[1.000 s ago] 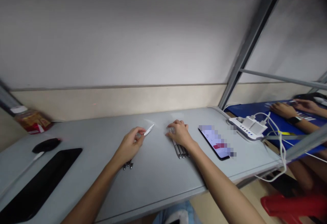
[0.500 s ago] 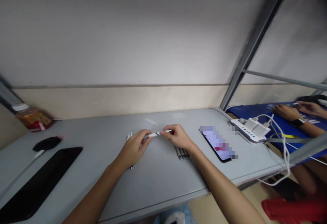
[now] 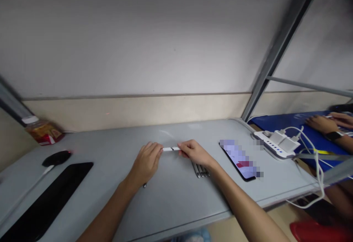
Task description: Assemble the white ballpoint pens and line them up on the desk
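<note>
The smooth grey desk (image 3: 171, 201) ran up to a pale wall (image 3: 138, 43) with a cream band (image 3: 138, 111) along its foot. Taking the white pen (image 3: 171, 149) as the clock's centre, a straight metal post (image 3: 278, 56) slanted up between 1 and 2 o'clock. Beyond it, just short of 3, a co-worker's hand (image 3: 321, 123) rested over a blue surface (image 3: 289, 123).

The slim, black-banded pen lay level between the two hands: the left hand (image 3: 147, 161) had its fingertips closed round one end, the right hand (image 3: 194, 152) pinched the other between thumb and fingers. At 4 o'clock a row of silvery-tipped pens (image 3: 202, 171) showed below the right wrist. At 3 lay a glossy, partly blurred phone (image 3: 237, 159), then a white plastic power strip (image 3: 273, 148). A clear bottle (image 3: 45, 131) and a black oval pad (image 3: 56, 158) sat toward 9, a flat black slab (image 3: 55, 199) toward 8.
</note>
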### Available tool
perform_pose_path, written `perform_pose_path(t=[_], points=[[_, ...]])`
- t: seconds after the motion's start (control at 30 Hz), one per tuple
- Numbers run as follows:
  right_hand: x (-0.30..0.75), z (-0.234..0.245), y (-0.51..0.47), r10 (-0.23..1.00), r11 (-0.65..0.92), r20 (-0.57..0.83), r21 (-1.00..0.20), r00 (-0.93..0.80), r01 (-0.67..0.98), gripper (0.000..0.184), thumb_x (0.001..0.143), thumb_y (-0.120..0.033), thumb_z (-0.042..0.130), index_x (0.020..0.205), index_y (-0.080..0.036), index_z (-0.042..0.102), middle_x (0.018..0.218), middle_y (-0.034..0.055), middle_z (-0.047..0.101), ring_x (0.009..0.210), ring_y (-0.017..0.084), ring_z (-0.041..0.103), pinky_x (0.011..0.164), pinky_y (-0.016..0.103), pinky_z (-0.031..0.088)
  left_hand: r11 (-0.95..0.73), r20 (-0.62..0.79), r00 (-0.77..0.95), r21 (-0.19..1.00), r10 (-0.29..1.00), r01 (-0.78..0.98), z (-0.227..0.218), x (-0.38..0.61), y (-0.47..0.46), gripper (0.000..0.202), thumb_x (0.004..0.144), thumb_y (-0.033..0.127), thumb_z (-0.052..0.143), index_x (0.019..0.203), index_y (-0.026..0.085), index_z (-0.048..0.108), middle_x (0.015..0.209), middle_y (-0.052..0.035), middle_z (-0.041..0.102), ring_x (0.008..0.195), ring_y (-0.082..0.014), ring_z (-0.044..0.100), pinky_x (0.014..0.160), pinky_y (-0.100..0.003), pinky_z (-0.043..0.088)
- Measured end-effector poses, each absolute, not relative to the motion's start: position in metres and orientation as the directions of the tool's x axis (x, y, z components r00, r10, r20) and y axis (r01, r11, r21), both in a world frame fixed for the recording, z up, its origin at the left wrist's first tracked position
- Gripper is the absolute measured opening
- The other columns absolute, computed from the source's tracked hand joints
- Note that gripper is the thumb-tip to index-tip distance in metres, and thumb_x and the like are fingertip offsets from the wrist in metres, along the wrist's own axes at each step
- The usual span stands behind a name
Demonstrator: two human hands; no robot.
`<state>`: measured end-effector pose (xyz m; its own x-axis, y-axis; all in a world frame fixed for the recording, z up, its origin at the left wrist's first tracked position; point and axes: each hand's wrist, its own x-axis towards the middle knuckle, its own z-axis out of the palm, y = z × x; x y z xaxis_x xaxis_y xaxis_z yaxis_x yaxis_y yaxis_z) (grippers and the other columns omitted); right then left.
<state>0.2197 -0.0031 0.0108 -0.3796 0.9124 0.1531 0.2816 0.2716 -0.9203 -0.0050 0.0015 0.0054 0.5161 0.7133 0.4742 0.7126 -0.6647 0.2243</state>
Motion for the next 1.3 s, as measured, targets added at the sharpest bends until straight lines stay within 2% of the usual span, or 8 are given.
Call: perform_pose_path(t=[0.27, 0.5, 0.57, 0.63, 0.77, 0.93, 1.13, 1.3], points=[[0.208, 0.012, -0.011, 0.851, 0.525, 0.409, -0.687, -0.330, 0.503, 0.029, 0.097, -0.034, 0.041, 0.086, -0.017, 0.062, 0.071, -0.0006, 0.058, 0.065, 0.011, 0.049, 0.063, 0.022, 0.035, -0.623, 0.520, 0.443, 0.242, 0.731, 0.744, 0.000, -0.011, 0.007, 0.024, 0.092, 0.019, 0.033, 0.078, 0.020, 0.053, 0.073, -0.0028, 0.058, 0.073, -0.0192, 0.051, 0.070, -0.033, 0.037], [0.212, 0.004, -0.007, 0.685, 0.710, 0.577, -0.389, -0.445, 0.587, 0.022, 0.097, -0.023, 0.040, 0.102, -0.018, 0.060, 0.087, 0.0080, 0.059, 0.085, 0.019, 0.051, 0.075, 0.030, 0.041, -0.516, 0.348, 0.383, 0.507, 0.856, 0.691, -0.008, -0.008, 0.009, 0.036, 0.096, 0.033, 0.029, 0.069, 0.021, 0.048, 0.065, 0.0008, 0.057, 0.064, -0.0163, 0.053, 0.063, -0.028, 0.037], [0.212, 0.003, -0.007, 0.672, 0.712, 0.583, -0.340, -0.457, 0.615, 0.026, 0.095, -0.015, 0.038, 0.108, -0.021, 0.060, 0.094, 0.0085, 0.060, 0.089, 0.020, 0.050, 0.078, 0.032, 0.041, -0.505, 0.333, 0.380, 0.526, 0.863, 0.684, -0.009, -0.008, 0.010, 0.038, 0.097, 0.035, 0.028, 0.069, 0.021, 0.049, 0.067, 0.0008, 0.058, 0.066, -0.0163, 0.054, 0.065, -0.028, 0.038], [0.209, 0.004, -0.007, 0.705, 0.670, 0.563, -0.329, -0.431, 0.666, 0.030, 0.094, -0.013, 0.040, 0.116, -0.023, 0.058, 0.103, 0.0088, 0.060, 0.093, 0.021, 0.050, 0.081, 0.034, 0.040, -0.523, 0.370, 0.377, 0.487, 0.849, 0.700, -0.008, -0.007, 0.010, 0.036, 0.097, 0.034, 0.029, 0.074, 0.020, 0.052, 0.073, -0.0004, 0.060, 0.072, -0.0173, 0.055, 0.071, -0.029, 0.039], [0.200, 0.004, -0.009, 0.783, 0.567, 0.482, -0.296, -0.393, 0.769, 0.034, 0.094, -0.030, 0.048, 0.128, -0.022, 0.052, 0.102, 0.0095, 0.063, 0.097, 0.024, 0.050, 0.087, 0.040, 0.035, -0.564, 0.422, 0.409, 0.360, 0.809, 0.743, -0.004, -0.002, 0.005, 0.032, 0.097, 0.030, 0.030, 0.082, 0.021, 0.056, 0.080, -0.0028, 0.062, 0.080, -0.0198, 0.054, 0.078, -0.034, 0.038], [0.189, 0.001, -0.011, 0.797, 0.555, 0.412, -0.214, -0.441, 0.804, 0.023, 0.098, -0.023, 0.041, 0.109, -0.022, 0.061, 0.090, 0.0074, 0.064, 0.089, 0.021, 0.053, 0.086, 0.038, 0.032, -0.585, 0.444, 0.449, 0.239, 0.776, 0.775, -0.003, 0.003, 0.000, 0.026, 0.096, 0.029, 0.036, 0.091, 0.022, 0.060, 0.086, -0.0042, 0.064, 0.086, -0.0220, 0.054, 0.082, -0.038, 0.037], [0.187, -0.002, -0.013, 0.840, 0.523, 0.338, -0.289, -0.425, 0.802, 0.017, 0.090, -0.007, 0.048, 0.098, -0.019, 0.056, 0.093, 0.0059, 0.060, 0.083, 0.019, 0.054, 0.072, 0.029, 0.038, -0.616, 0.399, 0.509, 0.209, 0.763, 0.759, -0.005, 0.003, -0.003, 0.020, 0.094, 0.029, 0.041, 0.104, 0.023, 0.057, 0.094, -0.0051, 0.064, 0.092, -0.0231, 0.054, 0.083, -0.039, 0.036], [0.184, 0.000, -0.016, 0.835, 0.526, 0.369, -0.321, -0.408, 0.787, 0.017, 0.095, -0.024, 0.046, 0.107, -0.019, 0.057, 0.098, 0.0079, 0.058, 0.092, 0.021, 0.050, 0.081, 0.033, 0.040, -0.633, 0.360, 0.542, 0.215, 0.759, 0.744, -0.007, 0.003, -0.002, 0.022, 0.096, 0.025, 0.037, 0.105, 0.023, 0.057, 0.096, -0.0045, 0.062, 0.093, -0.0217, 0.053, 0.082, -0.037, 0.035]])
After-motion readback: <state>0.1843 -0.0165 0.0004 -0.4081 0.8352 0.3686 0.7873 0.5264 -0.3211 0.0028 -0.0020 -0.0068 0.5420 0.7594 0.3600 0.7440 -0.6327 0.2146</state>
